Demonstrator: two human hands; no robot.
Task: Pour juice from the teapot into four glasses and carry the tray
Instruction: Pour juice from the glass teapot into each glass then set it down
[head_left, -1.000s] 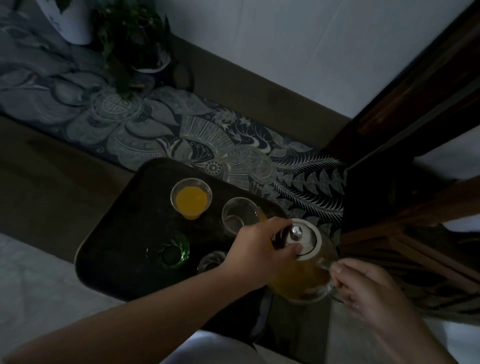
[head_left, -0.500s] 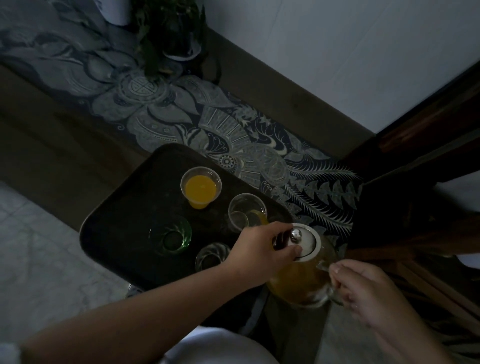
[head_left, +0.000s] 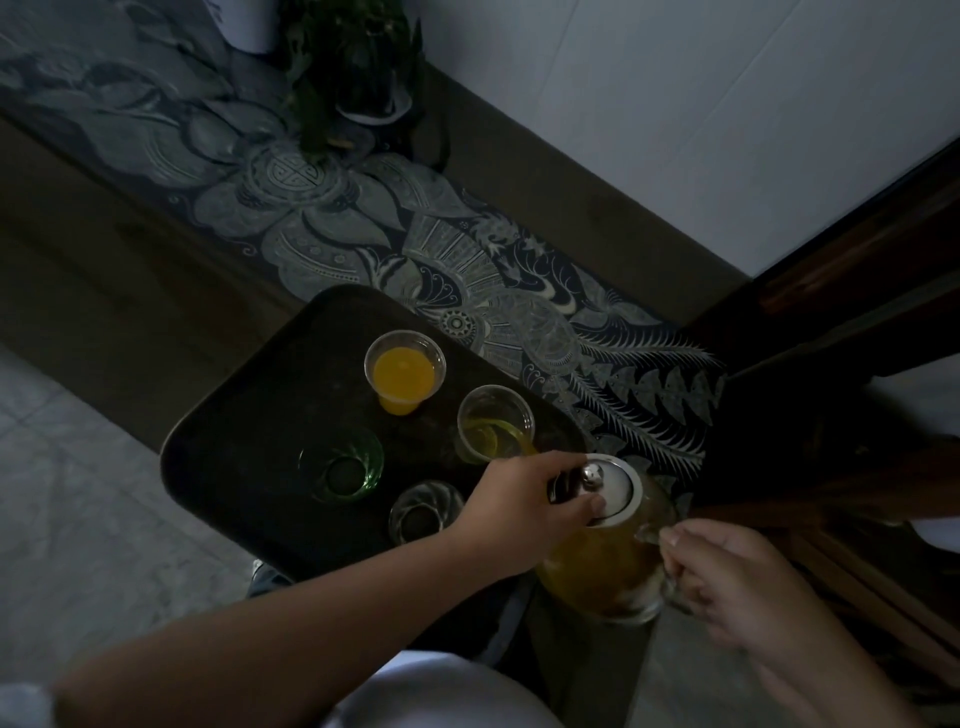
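A dark rectangular tray with rounded corners (head_left: 234, 467) lies on a low wooden surface, its far edge over a patterned blue-grey cloth runner (head_left: 363, 244). Four glasses stand on it. Furthest left is a green ribbed glass (head_left: 341, 466), empty. Just right of it and nearer the person stands a small clear ribbed glass (head_left: 425, 512), also empty. At the far side a clear plastic-looking cup (head_left: 404, 370) holds bright orange juice to about mid height. Right of that, a second clear cup (head_left: 495, 423) is taking a thin stream of orange juice, with only a little pooled at its bottom.

The left hand (head_left: 524, 506) reaches across the tray's near right corner; its fingers curl down onto the shiny metal lid (head_left: 605, 491) of the teapot, the thumb pressed on the lid's rim beside the round knob. The clear glass teapot (head_left: 608, 566), roughly half full of orange juice, is held off the tray's right edge and tilted left toward the second cup. The right hand (head_left: 727, 587) has its fingers wrapped closed around the teapot's glass handle.

At the far end of the runner sits a leafy potted plant (head_left: 358, 62) against a pale wall. No writing or brand can be read anywhere; the scene is dim.
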